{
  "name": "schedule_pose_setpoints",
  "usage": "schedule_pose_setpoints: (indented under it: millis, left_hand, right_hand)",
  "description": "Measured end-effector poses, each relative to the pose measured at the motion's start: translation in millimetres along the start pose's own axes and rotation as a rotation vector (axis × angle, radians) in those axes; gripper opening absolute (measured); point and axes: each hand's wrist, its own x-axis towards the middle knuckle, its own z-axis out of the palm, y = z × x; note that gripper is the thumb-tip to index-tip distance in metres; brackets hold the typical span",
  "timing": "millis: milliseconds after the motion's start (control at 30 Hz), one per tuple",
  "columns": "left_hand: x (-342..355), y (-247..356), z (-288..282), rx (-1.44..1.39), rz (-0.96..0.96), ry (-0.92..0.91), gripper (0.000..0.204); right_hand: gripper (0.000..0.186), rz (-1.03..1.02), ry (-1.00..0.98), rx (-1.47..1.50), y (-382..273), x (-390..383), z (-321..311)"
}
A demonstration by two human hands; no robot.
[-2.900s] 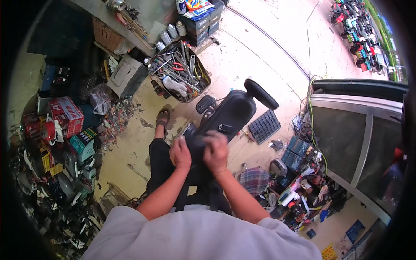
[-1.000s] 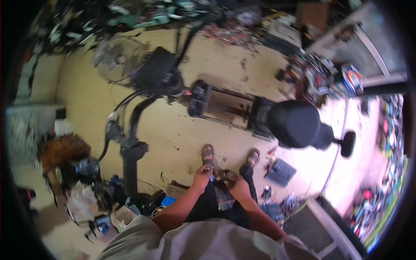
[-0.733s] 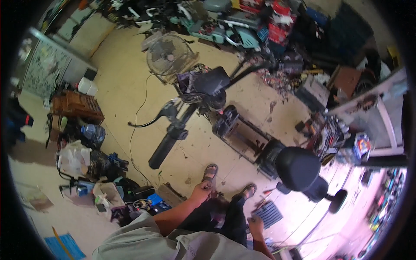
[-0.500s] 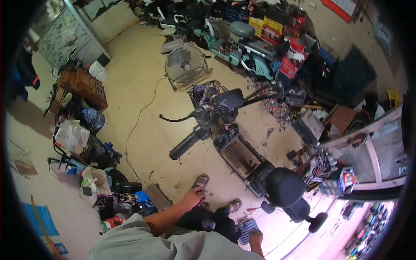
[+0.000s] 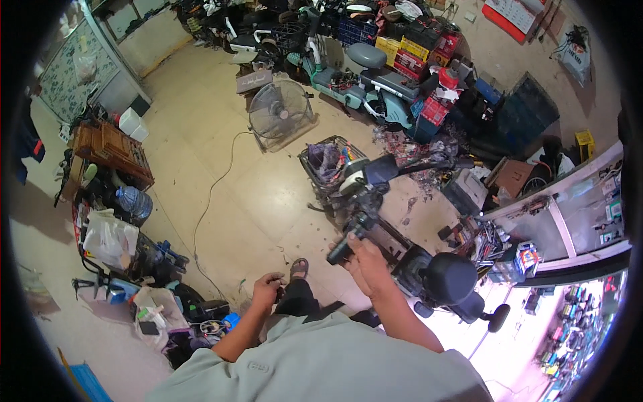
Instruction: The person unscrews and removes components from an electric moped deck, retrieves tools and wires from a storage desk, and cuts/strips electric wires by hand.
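A black electric scooter [image 5: 450,280] stands in front of me to the right, its handlebar turned so that one rubber handlebar grip [image 5: 339,252] points toward me. My right hand [image 5: 367,264] is closed around that grip, thumb on top. In front of my body, to the left, my left hand [image 5: 268,288] is held in the air with its fingers curled. Something small and dark may be in it, but I cannot make it out. At the scooter's front a wire basket [image 5: 309,161] holds a purple bag and coloured items.
A floor fan [image 5: 281,114] stands ahead, its cord running along the floor [image 5: 221,167]. Clutter with a water jug [image 5: 134,201] and a wooden cabinet [image 5: 114,151] lines the left. Another scooter [image 5: 355,87] and stacked boxes [image 5: 408,60] stand far right. Tools [image 5: 492,244] lie beside the doorway.
My right hand has come up from low on the right and taken hold of the handlebar grip. The handlebar has swung toward me. My left hand has moved left.
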Motion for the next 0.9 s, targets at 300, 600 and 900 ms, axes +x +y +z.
schedule_pose_setpoints:
  millis: [300,600,900]
  left_hand:
    - [89.1,88.7,-111.4,0.117,-0.07,0.089,0.028]
    - [226.3,150.3,-34.0,0.205,-0.001,-0.059,0.025]
    - [433.1,150.0,19.8,0.412,0.139,-0.06,0.03]
  right_hand:
    - [0.021,-0.112,0.528,-0.235,31.1,-17.0,-11.6]
    - [0.035,-0.203,0.944,-1.155,11.9,-26.1,-33.8]
    - [0.042,-0.381,0.969,0.326,131.6,-22.9,-119.8]
